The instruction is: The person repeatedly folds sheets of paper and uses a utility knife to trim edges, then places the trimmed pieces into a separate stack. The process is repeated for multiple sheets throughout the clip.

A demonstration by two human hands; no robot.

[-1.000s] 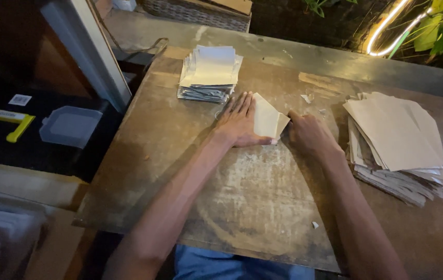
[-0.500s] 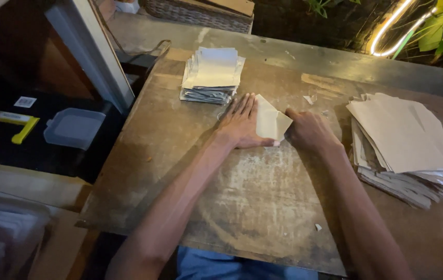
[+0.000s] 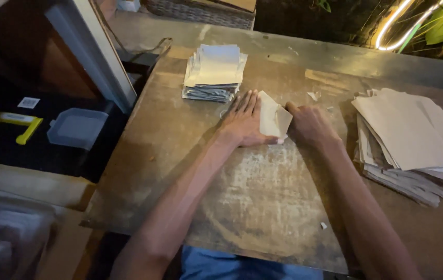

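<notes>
Folded piece of tan paper [image 3: 273,118] at the middle of the worn wooden desk [image 3: 263,207], partly raised off it. Left hand [image 3: 245,122] flat just left of the paper, fingers spread and pressing its left edge down, not closed on anything. Right hand [image 3: 309,124] just right of the paper, fingers curled with the fingertips against its right edge; whether pinching it, impossible to tell. Small neat stack of folded papers [image 3: 213,72] just beyond the paper, toward the far left. Larger loose pile of tan sheets [image 3: 410,140] well to its right. Black toolbox with yellow handle [image 3: 30,129] far left, off the desk.
</notes>
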